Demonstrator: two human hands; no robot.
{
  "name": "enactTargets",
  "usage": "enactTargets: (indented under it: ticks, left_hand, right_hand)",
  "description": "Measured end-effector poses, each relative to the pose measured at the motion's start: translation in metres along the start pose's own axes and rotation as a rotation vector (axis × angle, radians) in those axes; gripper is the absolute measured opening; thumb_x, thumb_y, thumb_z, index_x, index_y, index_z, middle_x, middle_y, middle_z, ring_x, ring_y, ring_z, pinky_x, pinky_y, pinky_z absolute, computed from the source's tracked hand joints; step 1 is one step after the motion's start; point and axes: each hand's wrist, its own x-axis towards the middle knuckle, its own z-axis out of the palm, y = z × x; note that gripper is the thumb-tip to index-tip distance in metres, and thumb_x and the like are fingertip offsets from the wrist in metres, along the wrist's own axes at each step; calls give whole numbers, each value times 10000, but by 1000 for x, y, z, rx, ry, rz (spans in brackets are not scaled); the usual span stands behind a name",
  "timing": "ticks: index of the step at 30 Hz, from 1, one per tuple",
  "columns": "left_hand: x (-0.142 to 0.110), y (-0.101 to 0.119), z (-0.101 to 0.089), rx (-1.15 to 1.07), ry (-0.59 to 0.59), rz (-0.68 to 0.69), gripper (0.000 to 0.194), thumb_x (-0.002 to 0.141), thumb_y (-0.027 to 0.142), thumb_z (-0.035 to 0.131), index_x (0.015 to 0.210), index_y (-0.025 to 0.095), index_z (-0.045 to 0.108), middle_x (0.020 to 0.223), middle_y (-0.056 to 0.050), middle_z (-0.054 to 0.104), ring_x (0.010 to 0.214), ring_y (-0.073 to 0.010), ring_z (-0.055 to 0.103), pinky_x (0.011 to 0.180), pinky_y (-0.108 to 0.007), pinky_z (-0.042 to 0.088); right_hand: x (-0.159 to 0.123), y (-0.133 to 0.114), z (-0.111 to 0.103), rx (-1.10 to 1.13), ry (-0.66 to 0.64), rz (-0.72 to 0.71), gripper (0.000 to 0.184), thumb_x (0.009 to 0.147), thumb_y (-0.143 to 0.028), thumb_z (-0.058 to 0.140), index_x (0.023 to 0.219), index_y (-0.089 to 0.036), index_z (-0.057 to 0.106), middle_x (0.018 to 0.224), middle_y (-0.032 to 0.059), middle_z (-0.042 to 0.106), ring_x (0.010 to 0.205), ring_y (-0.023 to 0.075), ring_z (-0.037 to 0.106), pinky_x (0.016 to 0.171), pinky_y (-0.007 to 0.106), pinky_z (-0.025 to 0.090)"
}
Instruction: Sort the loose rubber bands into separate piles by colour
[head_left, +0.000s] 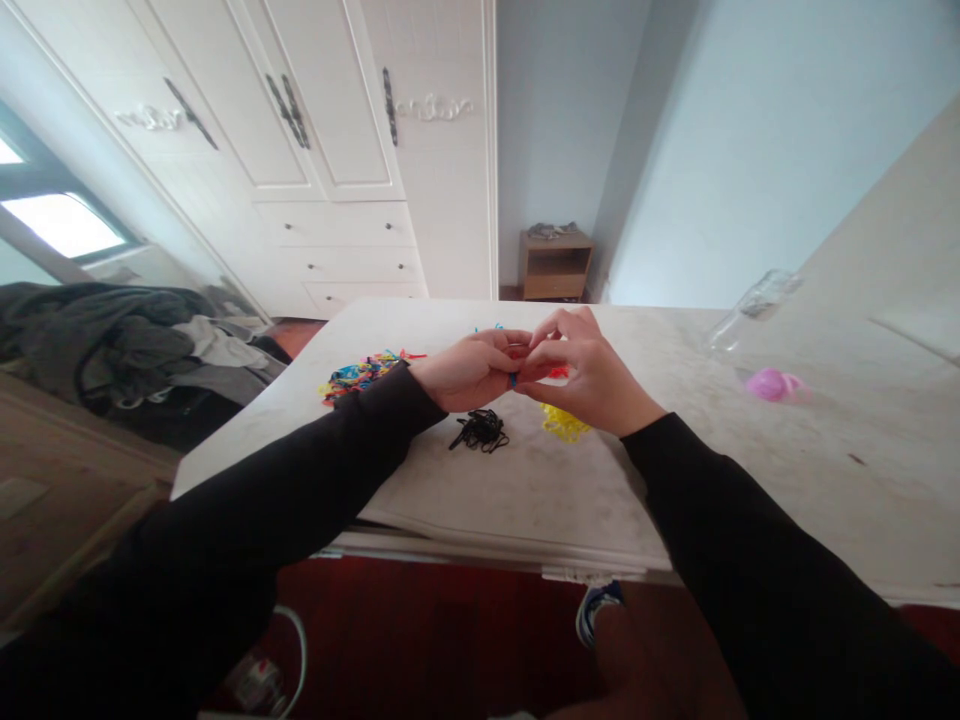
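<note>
My left hand (469,368) and my right hand (589,375) meet above the white table (525,490), fingers pinched together around small rubber bands (516,353), a red one and a blue one showing between the fingertips. Directly below the hands lie a heap of black bands (480,431) and a heap of yellow bands (564,424). A small red heap (558,372) is partly hidden under my right hand. A mixed pile of coloured bands (360,373) sits to the left, beside my left forearm. Both arms wear black sleeves.
A clear plastic bottle (750,305) lies on its side at the table's far right, with a pink object (772,384) near it. Dark clothes (120,340) are piled to the left. A white wardrobe (337,150) and a small wooden nightstand (555,265) stand behind.
</note>
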Motion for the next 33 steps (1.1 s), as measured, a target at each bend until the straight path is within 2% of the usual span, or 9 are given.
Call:
enactTargets:
  ticks: [4,10,13,18,24,27,30,33]
  left_hand:
    - [-1,-1,1,-9,30,-3,301,727,-99,573,946,67,695,984,-146,752,1071,-226,708,1019,-342,477]
    - [0,-1,3,-11,15,0,337,704,-107,572,965,62,701,993,-141,756,1090,-234,702,1050,-374,472]
    - [0,-1,3,7,24,-1,309,717,-98,590,963,51,702,989,-147,755,1065,-225,710,1047,-355,473]
    - [-1,0,1,17,47,-35,296,767,-80,567,993,68,690,1009,-162,756,1075,-235,714,990,-350,511]
    - [-2,5,-3,-33,12,-74,276,834,-68,521,1033,72,650,1019,-184,760,1018,-222,738,998,-370,525]
    - [-2,9,-5,9,85,-84,304,829,-98,491,1028,82,633,957,-154,762,858,-165,745,859,-286,562]
    - [-1,11,-7,66,175,-47,300,832,-100,466,1005,91,619,850,-116,743,709,-132,713,638,-216,521]
    - [0,13,-8,88,281,35,287,834,-92,450,993,87,607,781,-89,713,689,-136,696,608,-219,494]
  right_hand:
    - [0,-2,1,-2,20,3,97,797,-183,764,744,-230,697,946,52,600,963,251,490,892,466,420]
    - [0,-2,3,32,11,-38,71,808,-244,790,794,-231,721,974,57,607,970,246,504,885,458,426]
    - [0,-3,3,32,3,-38,67,832,-210,753,775,-231,725,950,57,608,962,242,503,875,451,425]
    - [1,-6,1,31,4,27,129,820,-150,691,713,-220,682,919,52,600,938,238,504,869,447,421]
    - [4,-9,-3,85,114,145,99,788,-155,663,716,-223,657,898,45,603,920,233,525,858,435,438]
    - [5,-10,-5,151,131,195,73,773,-169,668,720,-219,659,896,43,604,904,223,535,819,414,452]
    - [5,-11,-7,225,99,194,68,780,-197,691,720,-220,668,916,42,607,938,227,550,846,423,457]
    - [3,-15,-7,248,-1,119,86,785,-207,728,711,-226,690,1010,49,615,1017,237,541,945,462,435]
